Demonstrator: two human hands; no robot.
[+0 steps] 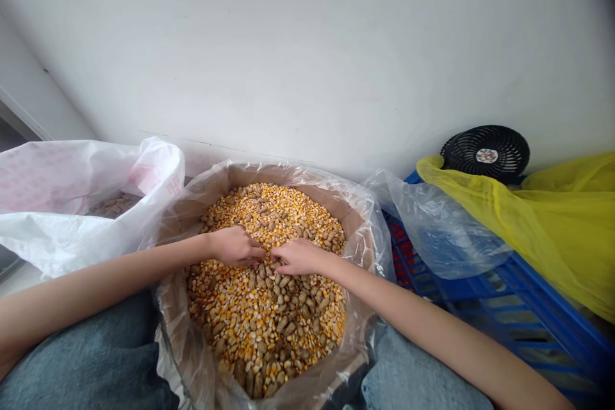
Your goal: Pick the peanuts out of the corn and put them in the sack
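A box lined with a clear plastic bag (358, 237) stands between my knees, filled with yellow and white corn kernels (230, 295). Unshelled peanuts (312, 298) lie over the corn, thickest just in front of my hands. My left hand (235, 246) is above the middle of the corn, fingers curled down and closed at the tips. Close beside it, a small gap apart, my right hand (302, 257) has thumb and fingers drawn together over the peanuts. Whatever is between the fingertips of either hand is too small or hidden to make out.
On the left stands an open white woven sack (72, 237) with brownish contents. To the right is a blue plastic crate (519, 295), with yellow mesh (562, 224) and clear plastic over it. A black fan (485, 152) leans by the white wall (307, 57).
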